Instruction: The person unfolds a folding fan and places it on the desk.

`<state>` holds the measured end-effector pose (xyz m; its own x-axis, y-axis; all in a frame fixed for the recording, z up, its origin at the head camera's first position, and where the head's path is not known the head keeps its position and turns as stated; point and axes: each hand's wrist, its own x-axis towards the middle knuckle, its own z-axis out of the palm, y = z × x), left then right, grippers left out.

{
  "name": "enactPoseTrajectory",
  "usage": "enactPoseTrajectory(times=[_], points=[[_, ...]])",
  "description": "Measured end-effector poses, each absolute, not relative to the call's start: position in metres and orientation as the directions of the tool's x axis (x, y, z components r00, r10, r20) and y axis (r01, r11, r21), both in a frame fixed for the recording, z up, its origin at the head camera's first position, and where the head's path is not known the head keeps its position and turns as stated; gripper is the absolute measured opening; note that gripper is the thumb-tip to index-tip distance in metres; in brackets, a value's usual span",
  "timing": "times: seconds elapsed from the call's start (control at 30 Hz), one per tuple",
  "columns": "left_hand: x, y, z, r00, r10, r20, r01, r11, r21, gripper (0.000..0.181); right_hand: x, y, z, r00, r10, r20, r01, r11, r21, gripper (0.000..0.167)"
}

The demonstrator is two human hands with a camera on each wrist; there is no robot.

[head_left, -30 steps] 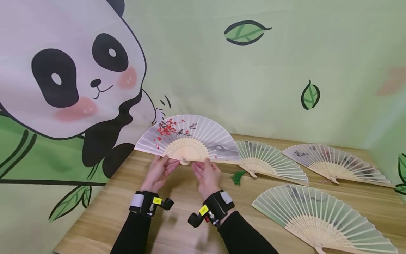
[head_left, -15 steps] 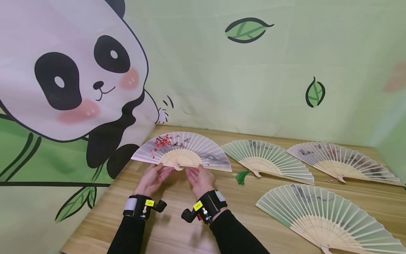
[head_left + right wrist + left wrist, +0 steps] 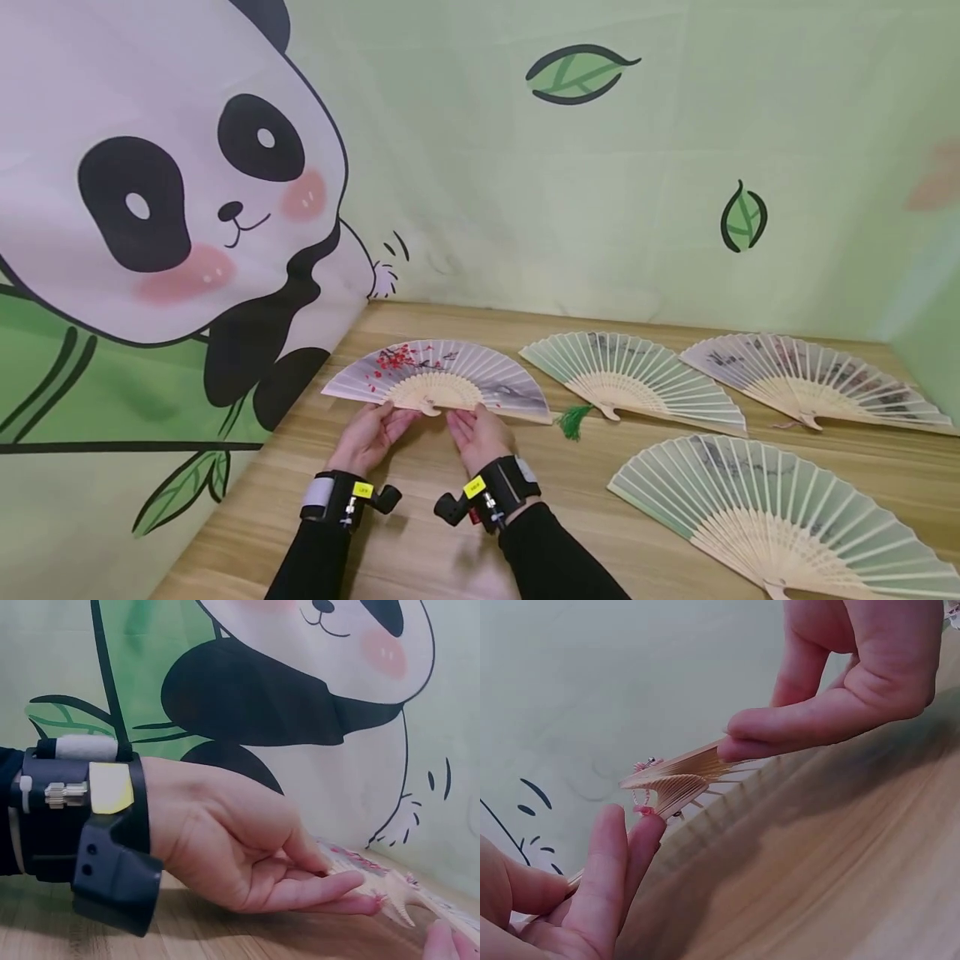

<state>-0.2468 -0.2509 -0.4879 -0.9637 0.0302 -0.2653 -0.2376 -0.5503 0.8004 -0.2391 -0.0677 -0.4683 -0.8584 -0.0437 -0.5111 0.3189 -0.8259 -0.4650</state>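
Note:
A spread folding fan, pale lilac with red blossoms and bamboo ribs, lies low over the table in the head view. My left hand pinches its lower edge left of the pivot, thumb above and fingers beneath. To the right of the pivot, my right hand pinches the same edge. From the left wrist, the bamboo ribs and a pink cord show between both hands. Whether the fan's far rim touches the wood cannot be told.
A green fan with a green tassel lies just right of the held one. Beyond it rests a greyish floral fan, and a larger green fan lies nearer. A panda-printed backdrop stands behind the wooden table.
Both hands have lowered the blossom fan toward the tabletop, and it now appears left of the green fan instead of overlapping it. The other fans stay where they lay.

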Motion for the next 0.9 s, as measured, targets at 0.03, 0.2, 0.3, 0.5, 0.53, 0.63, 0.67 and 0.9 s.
enactPoseTrajectory(times=[0.03, 0.2, 0.3, 0.5, 0.53, 0.63, 0.67, 0.9], points=[[-0.247, -0.251, -0.489, -0.96, 0.035, -0.277, -0.25, -0.556, 0.793, 0.04, -0.239, -0.067, -0.47, -0.856, -0.048, -0.515, 0.326, -0.823, -0.465, 0.038], [-0.246, -0.25, -0.494, -0.95, 0.063, -0.305, -0.285, -0.569, 0.771, 0.044, -0.24, -0.065, -0.474, -0.854, -0.075, -0.515, 0.35, -0.815, -0.462, 0.039], [-0.247, -0.25, -0.494, -0.946, 0.054, -0.32, -0.296, -0.551, 0.781, 0.043, -0.241, -0.063, -0.475, -0.858, -0.085, -0.507, 0.356, -0.81, -0.466, 0.041], [-0.247, -0.25, -0.491, -0.933, 0.036, -0.358, -0.319, -0.541, 0.778, 0.047, -0.244, -0.058, -0.475, -0.853, -0.079, -0.516, 0.36, -0.805, -0.471, 0.045], [-0.247, -0.25, -0.49, -0.932, 0.036, -0.359, -0.321, -0.539, 0.779, 0.047, -0.245, -0.058, -0.475, -0.85, -0.078, -0.521, 0.362, -0.805, -0.47, 0.044], [-0.246, -0.249, -0.489, -0.932, 0.035, -0.36, -0.321, -0.541, 0.777, 0.049, -0.246, -0.056, -0.475, -0.848, -0.079, -0.524, 0.37, -0.796, -0.479, 0.043], [-0.245, -0.249, -0.488, -0.933, 0.037, -0.358, -0.319, -0.543, 0.777, 0.05, -0.247, -0.056, -0.475, -0.846, -0.077, -0.527, 0.372, -0.794, -0.481, 0.043], [-0.245, -0.245, -0.486, -0.941, 0.026, -0.338, -0.299, -0.536, 0.79, 0.044, -0.243, -0.056, -0.475, -0.845, -0.058, -0.532, 0.367, -0.787, -0.497, 0.041]])
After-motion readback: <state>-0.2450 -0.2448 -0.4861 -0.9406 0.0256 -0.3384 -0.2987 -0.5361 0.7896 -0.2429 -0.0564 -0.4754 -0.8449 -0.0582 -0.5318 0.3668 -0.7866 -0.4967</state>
